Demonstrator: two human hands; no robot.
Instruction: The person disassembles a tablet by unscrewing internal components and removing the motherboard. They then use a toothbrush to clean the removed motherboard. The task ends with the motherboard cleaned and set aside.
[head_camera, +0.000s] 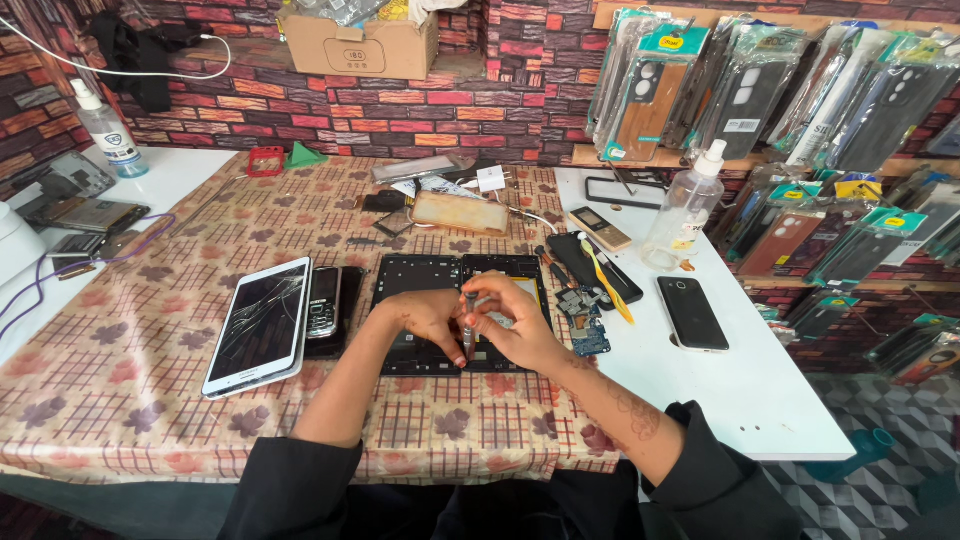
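While both hands meet over the opened tablet (430, 290)
Right hand (515, 330) pinches a screwdriver (468, 325) upright; left hand (425, 318) curls narrow beside it; cracked white tablet (257, 325) lies at nine o'clock

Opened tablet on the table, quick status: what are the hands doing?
Left hand and right hand both grip a screwdriver, upright over the opened tablet. Cracked white tablet lies apart, left. Nothing obstructing.

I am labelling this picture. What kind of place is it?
Probably a phone repair shop: packaged phone cases hang on the wall, an opened tablet lies under both hands, and a cracked white tablet waits beside.
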